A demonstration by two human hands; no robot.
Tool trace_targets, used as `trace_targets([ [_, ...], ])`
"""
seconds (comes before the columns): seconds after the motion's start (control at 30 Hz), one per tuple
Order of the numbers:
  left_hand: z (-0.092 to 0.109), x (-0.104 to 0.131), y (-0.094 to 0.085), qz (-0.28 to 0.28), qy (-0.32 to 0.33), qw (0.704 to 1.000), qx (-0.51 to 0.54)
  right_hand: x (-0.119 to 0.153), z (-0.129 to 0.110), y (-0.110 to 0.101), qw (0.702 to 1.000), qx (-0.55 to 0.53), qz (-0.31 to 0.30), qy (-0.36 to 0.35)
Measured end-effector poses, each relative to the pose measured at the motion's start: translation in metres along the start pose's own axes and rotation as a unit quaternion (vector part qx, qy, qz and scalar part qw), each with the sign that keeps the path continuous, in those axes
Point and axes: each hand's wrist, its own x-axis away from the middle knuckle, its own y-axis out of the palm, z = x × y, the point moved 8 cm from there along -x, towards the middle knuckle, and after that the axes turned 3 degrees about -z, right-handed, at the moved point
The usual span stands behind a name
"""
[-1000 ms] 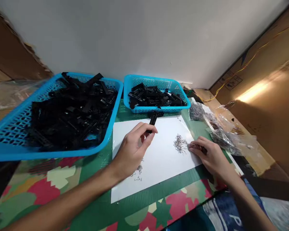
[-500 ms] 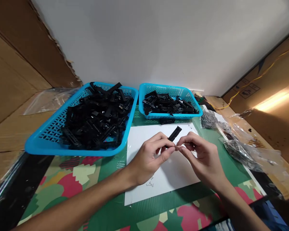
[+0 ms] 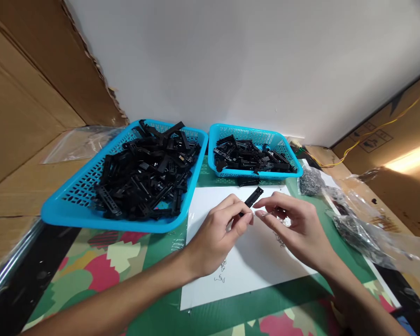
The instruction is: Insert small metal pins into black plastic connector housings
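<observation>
My left hand [image 3: 227, 228] is closed in a pinch around a narrow black plastic piece [image 3: 254, 197], whose far end sticks up above the fingers. Just to its right, my right hand [image 3: 294, 221] is curled with a thin silvery metal piece [image 3: 268, 213] between thumb and fingers; its exact kind is too small to make out. A small gap separates the fingertips of both hands. Beneath them lies a white board [image 3: 245, 275] with small bent wire pieces [image 3: 220, 278] near its left side. More wire bits [image 3: 280, 240] show partly behind my right hand.
Two blue baskets full of black plastic parts stand at the back, a large one [image 3: 126, 227] and a smaller one [image 3: 259, 174]. A loose black part [image 3: 249, 182] lies before the smaller. Clear bags of small metal bits [image 3: 357, 233] lie at right. Cardboard [image 3: 28, 93] walls the left.
My right hand's fingertips have come slightly away from my left hand, showing the thin metal piece. The view has shifted a little, while the left hand still grips the black plastic piece.
</observation>
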Motion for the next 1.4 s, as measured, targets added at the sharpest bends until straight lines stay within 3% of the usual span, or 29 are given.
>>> trace_targets([
  [0.1,-0.002,0.0,0.002,-0.016,-0.012,1.0,-0.012,-0.004,0.0,0.004,0.999,-0.011,-0.048,0.011],
  [0.17,-0.004,0.0,0.002,-0.021,-0.021,0.999,-0.019,-0.006,0.004,0.0,0.998,-0.025,-0.048,0.026],
  [0.33,-0.004,0.0,0.003,-0.014,-0.021,0.999,-0.033,-0.011,0.025,-0.022,0.998,-0.011,0.029,0.058],
  [0.43,-0.012,0.0,0.005,-0.016,-0.051,0.998,-0.019,-0.014,0.039,-0.027,0.995,-0.006,0.044,0.085],
  [0.5,-0.017,0.0,0.006,-0.014,-0.065,0.998,-0.018,-0.015,0.045,-0.024,0.994,-0.009,0.026,0.101],
  [0.67,-0.015,-0.002,0.007,-0.02,-0.027,0.998,-0.049,-0.015,0.053,-0.011,0.99,0.003,-0.05,0.134],
  [0.83,-0.012,-0.002,0.007,-0.027,-0.013,0.995,-0.094,-0.013,0.056,-0.001,0.984,0.019,-0.084,0.155],
  [1.23,-0.009,-0.002,0.008,-0.024,-0.005,0.992,-0.122,-0.009,0.059,0.004,0.982,0.088,-0.07,0.154],
  [1.4,-0.013,-0.002,0.008,-0.028,-0.028,0.995,-0.087,-0.009,0.056,0.006,0.982,0.098,-0.076,0.146],
])
